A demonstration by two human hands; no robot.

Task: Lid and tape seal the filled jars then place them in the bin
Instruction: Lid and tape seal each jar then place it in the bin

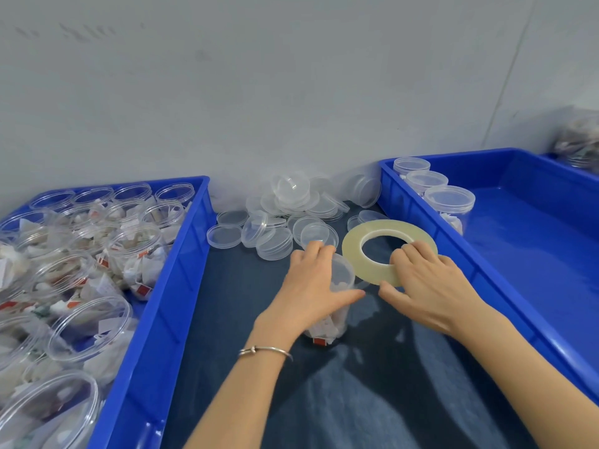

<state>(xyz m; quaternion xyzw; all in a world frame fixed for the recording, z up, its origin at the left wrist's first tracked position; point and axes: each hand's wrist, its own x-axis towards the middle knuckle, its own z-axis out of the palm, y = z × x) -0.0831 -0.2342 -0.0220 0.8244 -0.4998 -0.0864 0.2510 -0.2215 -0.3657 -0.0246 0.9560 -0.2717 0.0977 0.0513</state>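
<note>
Holding one jar (337, 286) in left hand (311, 286); right hand (428, 286) gripping one tape roll (356, 254); three lidded jars (449, 199) in bin (534, 241).

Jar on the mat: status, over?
Left hand grips lidded jar. Right hand grips tape roll against it. Three jars binned. Nothing blocking.

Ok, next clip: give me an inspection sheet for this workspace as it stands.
Surface: dark blue cloth-covered table.
Job's things: clear plastic filled jar, lidded, under left hand; yellowish ring-shaped tape roll beside it; blue plastic bin at right holding three lidded jars; blue plastic bin at left full of unlidded jars.
Clutter: pile of loose clear round lids.
Hands: left rests on the jar's lid; right hand grips the tape roll.
Cables: nothing seen.
Surroundings: grey wall; silver bracelet on left wrist.
</note>
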